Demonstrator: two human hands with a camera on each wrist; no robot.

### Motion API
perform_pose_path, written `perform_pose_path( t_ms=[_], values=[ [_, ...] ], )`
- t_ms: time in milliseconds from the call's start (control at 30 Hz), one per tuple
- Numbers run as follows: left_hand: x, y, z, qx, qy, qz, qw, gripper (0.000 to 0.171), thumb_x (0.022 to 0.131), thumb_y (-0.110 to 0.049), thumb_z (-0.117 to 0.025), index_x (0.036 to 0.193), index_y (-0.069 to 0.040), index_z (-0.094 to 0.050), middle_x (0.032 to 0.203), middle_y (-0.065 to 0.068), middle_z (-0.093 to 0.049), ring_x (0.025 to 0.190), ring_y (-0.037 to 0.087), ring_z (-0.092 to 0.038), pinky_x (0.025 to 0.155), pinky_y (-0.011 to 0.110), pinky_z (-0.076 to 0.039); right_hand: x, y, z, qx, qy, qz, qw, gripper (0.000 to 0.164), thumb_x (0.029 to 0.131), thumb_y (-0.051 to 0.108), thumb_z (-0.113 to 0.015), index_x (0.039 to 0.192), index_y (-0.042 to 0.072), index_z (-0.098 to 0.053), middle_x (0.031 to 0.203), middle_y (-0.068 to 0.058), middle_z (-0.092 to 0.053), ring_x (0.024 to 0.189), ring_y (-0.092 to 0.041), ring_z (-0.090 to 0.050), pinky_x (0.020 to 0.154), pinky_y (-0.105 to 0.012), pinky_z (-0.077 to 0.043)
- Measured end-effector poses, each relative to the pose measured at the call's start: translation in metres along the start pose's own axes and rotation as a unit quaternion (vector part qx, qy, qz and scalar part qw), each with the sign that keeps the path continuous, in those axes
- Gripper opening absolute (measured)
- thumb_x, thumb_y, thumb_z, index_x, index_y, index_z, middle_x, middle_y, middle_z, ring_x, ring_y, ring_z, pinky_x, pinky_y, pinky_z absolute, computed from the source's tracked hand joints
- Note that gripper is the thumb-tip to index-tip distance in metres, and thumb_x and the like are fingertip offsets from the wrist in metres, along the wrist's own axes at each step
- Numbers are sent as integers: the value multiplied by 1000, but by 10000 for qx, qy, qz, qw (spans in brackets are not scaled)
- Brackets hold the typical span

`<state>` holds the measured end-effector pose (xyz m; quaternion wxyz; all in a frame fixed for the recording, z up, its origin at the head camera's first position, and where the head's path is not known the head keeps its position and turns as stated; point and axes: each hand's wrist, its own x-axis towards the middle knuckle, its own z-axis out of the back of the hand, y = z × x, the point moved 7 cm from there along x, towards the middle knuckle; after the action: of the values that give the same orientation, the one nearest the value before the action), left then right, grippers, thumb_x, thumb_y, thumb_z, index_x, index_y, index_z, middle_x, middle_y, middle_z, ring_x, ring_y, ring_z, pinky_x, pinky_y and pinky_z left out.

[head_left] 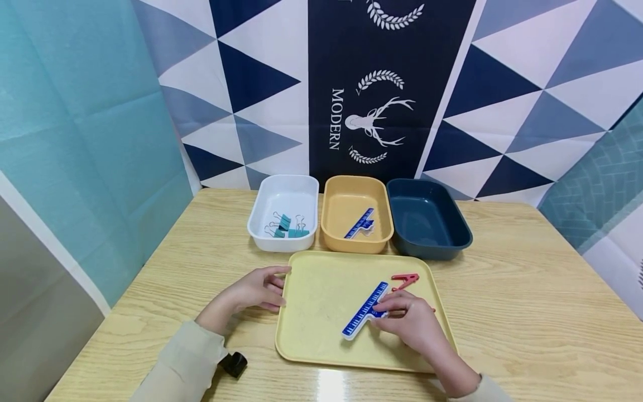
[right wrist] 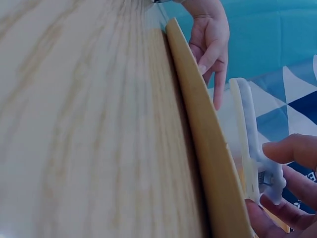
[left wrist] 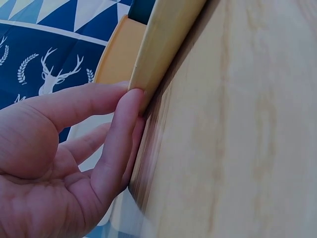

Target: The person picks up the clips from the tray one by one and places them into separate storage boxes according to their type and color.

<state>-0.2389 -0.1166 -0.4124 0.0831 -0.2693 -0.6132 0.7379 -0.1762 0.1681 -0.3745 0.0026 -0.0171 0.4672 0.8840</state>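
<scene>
Because the blue clip [head_left: 365, 310], held over the tray [head_left: 311, 318], is pinched only at its handle [head_left: 375, 311] by the right hand [head_left: 413, 325], tilting or slipping could be caused by uneven pressure, its long axis being slanted near-left to far-right, handle facing right, while the tray's edge is touched by the loose-fingered left hand [head_left: 255, 288].

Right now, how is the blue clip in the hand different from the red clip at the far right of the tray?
The blue clip has a long, straight edge with a piano-key pattern; the red clip is plain and shorter.
The blue clip is held by the right hand, while the red clip lies on the tray.
Both look like clips for pinching things.
</scene>
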Motion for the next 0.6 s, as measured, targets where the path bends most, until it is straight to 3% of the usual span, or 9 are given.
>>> perform_pose_path(
  t_ms=[233, 400, 600],
  values=[
    [0, -1, 0, 9, -9, 16, 10000, 73, 76, 12, -67, 141, 0, -35, 105, 18, -46, 82, 21, -55, 70, 38, -58, 2, 3, 4, -107, -33, -102, 9999, 21, 66, 20, -85, 83, 12, -76, 102, -2, -64, 102, -21, -55, 76, -26, -52],
    [0, 0, 0, -4, 8, 24, 10000, 74, 76, 12, -67, 141, 0, -35, 105, 18, -45, 82, 21, -55, 70, 38, -58, 3, 7, 6, -225, -35, -33, 9997, 20, 66, 23, -85, 82, 15, -76, 101, 1, -64, 100, -19, -54, 79, -30, -47],
    [0, 0, -1, -45, 37, 18, 10000, 74, 76, 12, -67, 141, 1, -35, 105, 18, -46, 81, 21, -55, 71, 39, -58, 4, 10, 9, 34, -16, -103, 9999, 20, 68, 22, -84, 84, 13, -76, 104, -1, -63, 101, -19, -55, 80, -29, -49]
  ],
)
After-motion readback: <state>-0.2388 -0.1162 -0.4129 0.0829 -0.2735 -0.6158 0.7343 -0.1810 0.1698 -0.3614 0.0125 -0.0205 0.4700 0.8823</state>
